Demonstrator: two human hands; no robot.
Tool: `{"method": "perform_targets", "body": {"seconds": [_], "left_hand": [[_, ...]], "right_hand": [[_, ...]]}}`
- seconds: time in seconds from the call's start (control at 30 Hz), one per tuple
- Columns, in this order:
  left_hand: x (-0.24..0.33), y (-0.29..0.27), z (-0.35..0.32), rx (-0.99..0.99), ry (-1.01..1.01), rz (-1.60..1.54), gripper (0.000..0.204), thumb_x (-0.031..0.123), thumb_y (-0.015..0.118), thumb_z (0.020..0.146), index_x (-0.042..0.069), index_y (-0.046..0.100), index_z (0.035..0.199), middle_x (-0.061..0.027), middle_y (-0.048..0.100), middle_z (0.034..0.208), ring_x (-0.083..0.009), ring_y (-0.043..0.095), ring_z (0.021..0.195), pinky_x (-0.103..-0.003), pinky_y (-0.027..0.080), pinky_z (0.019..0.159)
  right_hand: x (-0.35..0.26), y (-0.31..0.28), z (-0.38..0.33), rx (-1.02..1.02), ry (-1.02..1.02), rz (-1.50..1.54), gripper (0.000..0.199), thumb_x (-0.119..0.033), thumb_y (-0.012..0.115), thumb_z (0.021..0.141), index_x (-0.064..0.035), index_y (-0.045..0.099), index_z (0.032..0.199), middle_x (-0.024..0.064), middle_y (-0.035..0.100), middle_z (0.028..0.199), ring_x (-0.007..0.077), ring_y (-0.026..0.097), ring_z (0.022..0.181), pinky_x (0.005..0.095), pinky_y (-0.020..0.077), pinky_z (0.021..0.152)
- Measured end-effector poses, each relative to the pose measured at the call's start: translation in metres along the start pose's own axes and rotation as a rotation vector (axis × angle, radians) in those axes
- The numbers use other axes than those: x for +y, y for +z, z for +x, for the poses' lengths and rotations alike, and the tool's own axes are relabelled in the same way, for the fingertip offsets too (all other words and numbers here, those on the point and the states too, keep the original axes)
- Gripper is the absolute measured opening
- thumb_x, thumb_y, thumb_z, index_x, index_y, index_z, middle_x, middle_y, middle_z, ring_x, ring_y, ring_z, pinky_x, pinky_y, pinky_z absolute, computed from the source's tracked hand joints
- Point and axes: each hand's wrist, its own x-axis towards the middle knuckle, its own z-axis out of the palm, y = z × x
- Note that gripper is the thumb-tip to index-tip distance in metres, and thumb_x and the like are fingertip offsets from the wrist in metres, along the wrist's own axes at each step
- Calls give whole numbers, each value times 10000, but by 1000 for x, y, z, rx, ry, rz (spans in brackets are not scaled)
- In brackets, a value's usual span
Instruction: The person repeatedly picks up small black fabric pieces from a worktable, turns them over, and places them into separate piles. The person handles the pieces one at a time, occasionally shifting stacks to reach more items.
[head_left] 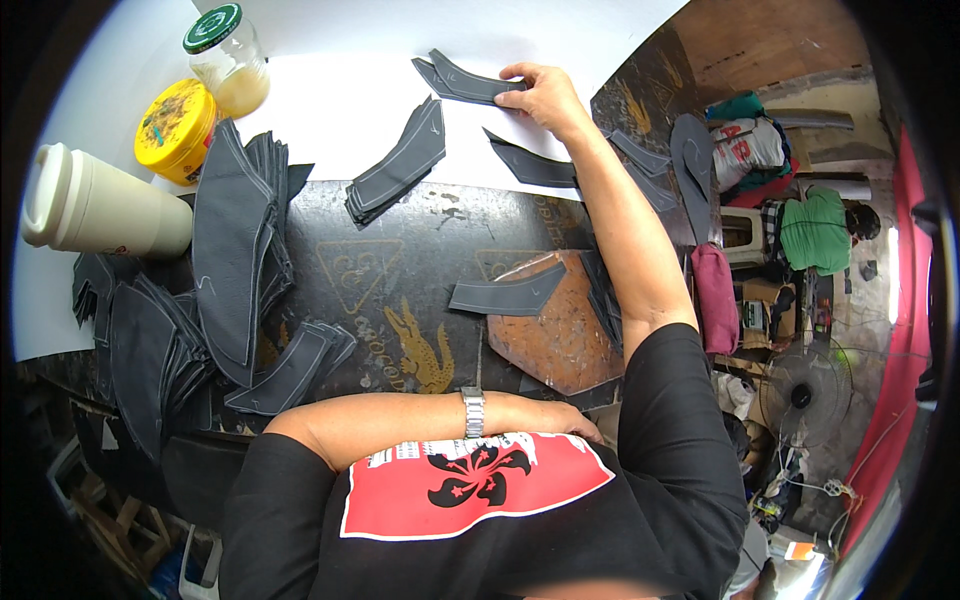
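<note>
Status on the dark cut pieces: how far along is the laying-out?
Done: three curved dark pieces lie apart, one on the white sheet at, one on the brown board, a small stack. In hand: right hand presses a piece; left hand rests idle. Left: big piles and untouched.

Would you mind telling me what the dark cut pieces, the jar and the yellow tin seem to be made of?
The dark cut pieces look like matte leather or synthetic leather: thin, flexible, pale marking lines near the edges. The right hand rests on one. The jar looks like clear glass or plastic with a green lid. The yellow tin looks like painted metal, glossy.
</note>
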Motion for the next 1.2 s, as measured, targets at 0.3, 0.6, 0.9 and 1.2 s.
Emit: {"method": "perform_targets", "body": {"seconds": [0.3,0.6,0.9,1.2], "left_hand": [[-2,0,-1,8,79,99,390,133,482,1007,78,562,1385,-79,586,1386,-206,540,1281,-328,416,1086],[-3,-1,-3,-3,108,108,419,95,531,969,96,561,1388,-81,592,1378,-211,553,1262,-345,443,1049],[-6,-2,0,-1,130,188,406,102,516,973,65,556,1376,-75,602,1351,-211,556,1253,-353,439,1061],[3,-1,-9,-13,105,91,421,134,539,976,69,535,1392,-119,578,1366,-220,547,1271,-351,429,1088]], "right_hand": [[-7,3,1,-23,60,-152,335,-130,823,726,-49,733,1039,135,741,859,217,709,813,349,539,786],[6,13,-1,160,-205,-310,251,-107,791,784,-28,716,1010,81,691,844,161,650,758,293,529,734],[-6,21,-6,118,-192,-65,270,-109,713,857,-51,717,1121,134,735,940,203,689,832,315,537,809],[-15,38,-8,192,-188,-267,368,-161,691,881,-115,667,1246,190,664,1151,340,643,1052,406,505,929]]}}
